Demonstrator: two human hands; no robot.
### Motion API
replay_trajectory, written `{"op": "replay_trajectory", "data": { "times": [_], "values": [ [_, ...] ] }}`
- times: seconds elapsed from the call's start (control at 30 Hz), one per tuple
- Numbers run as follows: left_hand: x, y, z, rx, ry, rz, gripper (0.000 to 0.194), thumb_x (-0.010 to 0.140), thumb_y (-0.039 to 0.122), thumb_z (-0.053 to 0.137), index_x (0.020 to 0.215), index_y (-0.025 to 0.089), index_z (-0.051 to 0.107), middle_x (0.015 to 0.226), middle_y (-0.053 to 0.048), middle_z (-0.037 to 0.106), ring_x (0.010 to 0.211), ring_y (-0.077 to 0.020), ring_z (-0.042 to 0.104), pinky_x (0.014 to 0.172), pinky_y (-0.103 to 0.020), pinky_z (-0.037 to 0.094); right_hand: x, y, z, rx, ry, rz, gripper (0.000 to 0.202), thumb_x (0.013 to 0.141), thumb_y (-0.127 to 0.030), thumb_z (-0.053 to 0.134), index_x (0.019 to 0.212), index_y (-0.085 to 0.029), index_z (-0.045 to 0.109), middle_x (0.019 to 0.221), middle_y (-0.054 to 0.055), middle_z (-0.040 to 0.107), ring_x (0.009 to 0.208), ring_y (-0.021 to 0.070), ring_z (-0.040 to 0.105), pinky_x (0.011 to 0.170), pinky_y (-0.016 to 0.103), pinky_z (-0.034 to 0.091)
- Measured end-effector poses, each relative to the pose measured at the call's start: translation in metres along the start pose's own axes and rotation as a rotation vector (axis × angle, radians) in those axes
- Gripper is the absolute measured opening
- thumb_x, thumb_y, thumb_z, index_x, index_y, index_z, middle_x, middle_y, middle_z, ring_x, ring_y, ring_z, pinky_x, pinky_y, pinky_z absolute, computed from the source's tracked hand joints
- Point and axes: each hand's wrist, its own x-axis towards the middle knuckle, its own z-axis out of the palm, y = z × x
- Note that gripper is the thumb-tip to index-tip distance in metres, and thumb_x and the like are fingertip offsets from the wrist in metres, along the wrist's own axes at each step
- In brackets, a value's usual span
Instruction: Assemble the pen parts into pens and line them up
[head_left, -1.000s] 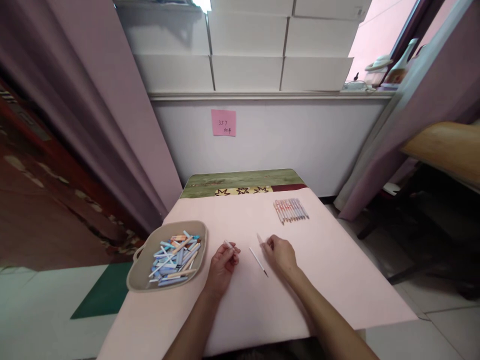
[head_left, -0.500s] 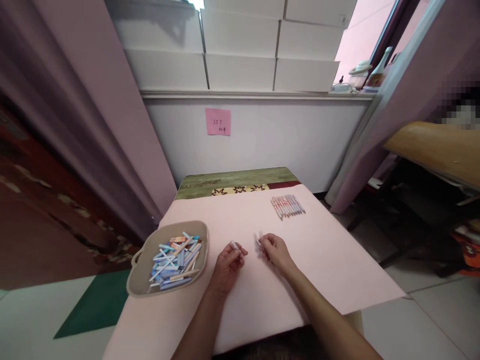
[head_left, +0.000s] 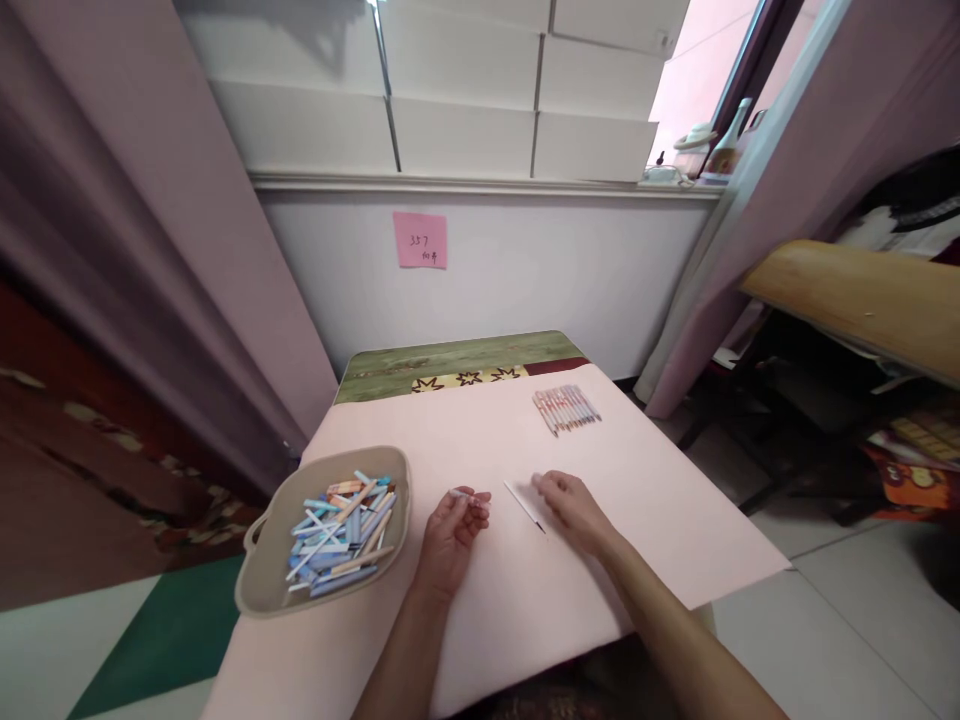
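Note:
My left hand (head_left: 454, 527) is closed on a small pale pen part (head_left: 466, 495), over the pink cloth. A thin white refill (head_left: 523, 505) with a dark tip lies on the cloth between my two hands. Just right of it is my right hand (head_left: 574, 505), its fingers curled together; whether anything small is in them is hidden. Farther back on the right, a row of several pens (head_left: 566, 409) lies side by side. At the left, a beige basket (head_left: 251, 578) holds a heap of blue, white and tan pen parts (head_left: 345, 535).
The pink cloth (head_left: 442, 430) covers most of a green-edged table (head_left: 457, 353) that meets a white wall. A pink note (head_left: 421, 241) is stuck on the wall. Purple curtains hang on both sides, and a wooden table (head_left: 862, 300) stands at the right.
A thin white refill now lies on the cloth, where my right hand held a thin piece before. My right hand has moved slightly right, away from it. The view has shifted a little.

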Motion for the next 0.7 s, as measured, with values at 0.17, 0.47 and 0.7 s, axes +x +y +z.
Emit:
{"op": "replay_trajectory", "data": {
  "times": [0.17,0.47,0.7],
  "values": [
    [0.001,0.001,0.0,-0.04,0.019,-0.004,0.015,0.079,0.021,0.069,0.089,0.013,0.062,0.086,-0.009,0.071,0.072,-0.0113,0.065,0.066,-0.021,0.052,-0.006,0.006,0.012,-0.811,0.103,-0.061,0.007,0.069,-0.026,0.064,0.065,-0.021,0.062,0.063,0.0,0.063,0.059,0.0137,0.051,0.054,0.024,0.027],
    [0.001,-0.001,0.001,-0.06,0.043,0.002,0.017,0.08,0.024,0.069,0.09,0.012,0.065,0.079,-0.007,0.07,0.068,-0.0102,0.064,0.062,-0.02,0.052,-0.006,0.006,0.014,-0.581,0.13,-0.067,0.011,0.074,-0.022,0.052,0.072,-0.019,0.063,0.064,0.002,0.065,0.061,0.0159,0.055,0.057,0.024,0.034],
    [0.002,-0.001,0.0,-0.071,0.069,0.006,0.018,0.079,0.021,0.07,0.093,0.011,0.066,0.086,-0.009,0.072,0.072,-0.0118,0.067,0.068,-0.022,0.055,-0.02,-0.009,0.015,-0.007,-0.06,-0.137,0.018,0.074,-0.036,0.062,0.076,-0.018,0.064,0.064,-0.002,0.061,0.061,0.0132,0.051,0.06,0.023,0.038]
  ]
}}
